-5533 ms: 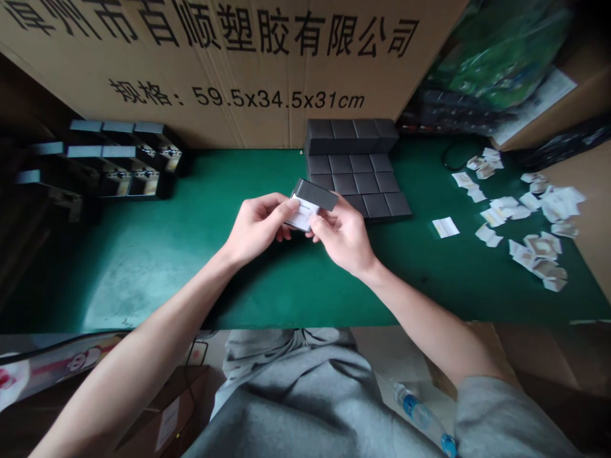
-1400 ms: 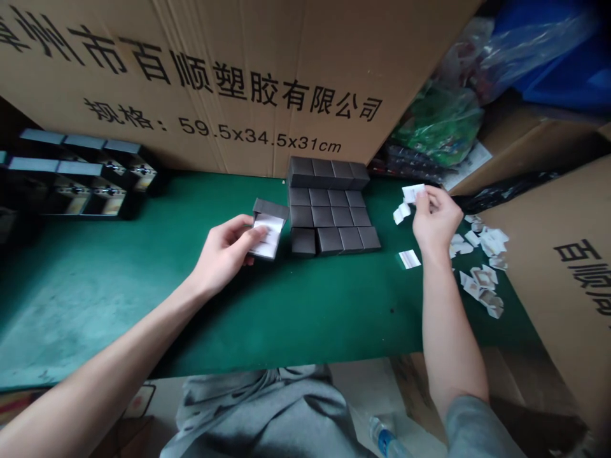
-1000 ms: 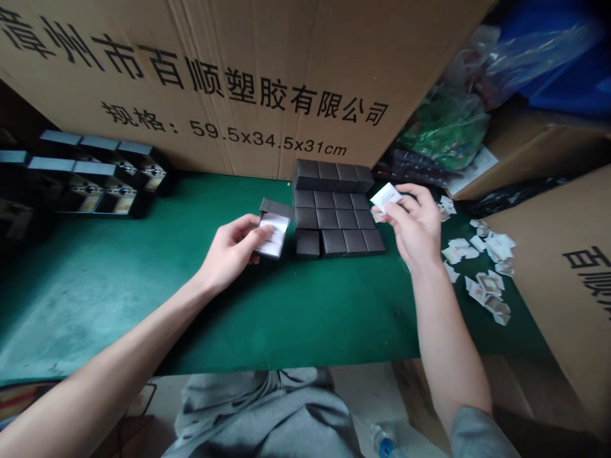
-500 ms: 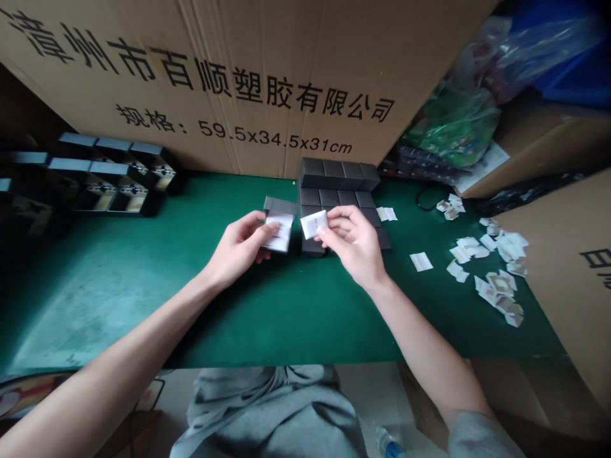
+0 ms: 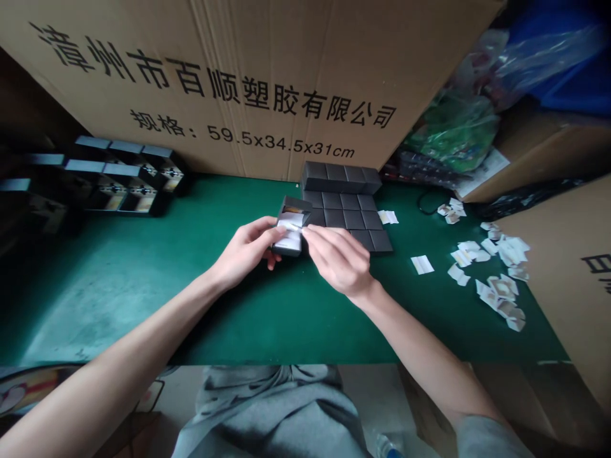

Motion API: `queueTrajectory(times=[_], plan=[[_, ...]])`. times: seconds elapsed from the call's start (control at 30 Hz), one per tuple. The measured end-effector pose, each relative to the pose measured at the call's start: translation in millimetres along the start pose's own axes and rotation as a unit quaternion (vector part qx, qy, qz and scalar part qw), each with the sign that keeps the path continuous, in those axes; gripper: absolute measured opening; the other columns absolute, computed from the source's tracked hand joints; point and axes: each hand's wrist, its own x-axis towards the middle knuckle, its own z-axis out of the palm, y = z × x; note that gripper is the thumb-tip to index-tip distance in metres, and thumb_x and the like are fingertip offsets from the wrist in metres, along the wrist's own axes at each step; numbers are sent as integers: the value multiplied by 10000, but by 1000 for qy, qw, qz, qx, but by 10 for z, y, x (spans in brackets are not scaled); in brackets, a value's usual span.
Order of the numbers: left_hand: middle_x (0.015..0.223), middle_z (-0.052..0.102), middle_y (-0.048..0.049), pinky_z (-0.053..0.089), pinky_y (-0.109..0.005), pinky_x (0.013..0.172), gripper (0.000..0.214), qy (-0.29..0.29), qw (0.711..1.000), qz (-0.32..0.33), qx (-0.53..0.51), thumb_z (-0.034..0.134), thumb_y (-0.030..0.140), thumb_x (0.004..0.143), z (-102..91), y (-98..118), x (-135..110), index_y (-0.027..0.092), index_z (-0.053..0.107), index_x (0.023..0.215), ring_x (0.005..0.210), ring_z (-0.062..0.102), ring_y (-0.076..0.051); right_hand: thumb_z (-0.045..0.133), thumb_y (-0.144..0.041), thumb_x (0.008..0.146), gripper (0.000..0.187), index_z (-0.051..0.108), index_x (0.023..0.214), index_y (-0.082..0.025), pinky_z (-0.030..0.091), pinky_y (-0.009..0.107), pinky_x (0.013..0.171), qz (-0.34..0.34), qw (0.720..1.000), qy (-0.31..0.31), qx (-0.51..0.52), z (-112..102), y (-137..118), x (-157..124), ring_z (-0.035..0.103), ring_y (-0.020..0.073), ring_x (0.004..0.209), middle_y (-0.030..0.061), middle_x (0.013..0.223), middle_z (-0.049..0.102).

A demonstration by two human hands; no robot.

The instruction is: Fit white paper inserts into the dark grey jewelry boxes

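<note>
In the head view, my left hand [image 5: 244,253] grips a small dark box [image 5: 287,251] above the green table, its thumb lying over the white inside. The box's lid stands raised. My right hand [image 5: 340,259] is closed in a pinch at the right side of the box, holding a small white card [image 5: 292,226] against its opening. Fingers hide part of the card, so how far it sits inside I cannot tell. Just behind my right hand, rows of closed dark boxes [image 5: 344,201] stand side by side, some stacked higher at the back.
Small white folded cards [image 5: 501,286] lie scattered on the right of the green table [image 5: 229,324]. Open dark boxes [image 5: 126,175] stand in rows at the back left. A large cardboard carton [image 5: 286,57] rises behind, and plastic bags [image 5: 453,127] lie at the back right.
My right hand has moved left and turned over, bringing the white card to the box. The box has tilted in my left hand, and its lid stands wider, showing the inside.
</note>
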Motion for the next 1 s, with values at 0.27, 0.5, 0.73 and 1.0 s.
queueTrajectory(times=[0.27, 0.5, 0.73, 1.0], plan=[[819, 631, -6, 534, -208, 503, 366, -19, 999, 16, 32, 698, 494, 920, 23, -4, -17, 144, 685, 1026, 595, 586, -98, 743, -67, 906, 376, 713, 1278, -104, 665, 342, 916, -17, 998, -21, -63, 131, -43, -25, 762, 230, 1001, 127, 1163, 802], [801, 633, 6, 533, -217, 508, 355, -25, 997, 24, 65, 671, 491, 932, 14, -11, 8, 145, 669, 1012, 556, 590, -93, 677, -66, 954, 305, 755, 1237, -147, 639, 264, 937, 35, 997, -1, -68, 178, -38, 9, 769, 187, 960, 115, 1103, 786], [780, 645, -6, 529, -215, 510, 401, -32, 996, 23, 80, 685, 535, 914, 28, 20, -6, 139, 674, 972, 539, 589, -94, 635, -112, 989, 354, 750, 1295, -247, 668, 317, 808, 71, 995, 11, -67, 199, 54, -40, 752, 202, 824, 75, 934, 742], [748, 622, 4, 533, -213, 501, 356, -48, 996, 16, 68, 691, 508, 923, 18, 9, -3, 152, 668, 928, 548, 592, -100, 598, -156, 1018, 237, 811, 1078, -240, 666, 325, 788, 77, 992, 19, -100, 155, 85, 7, 746, 193, 844, 77, 883, 767]])
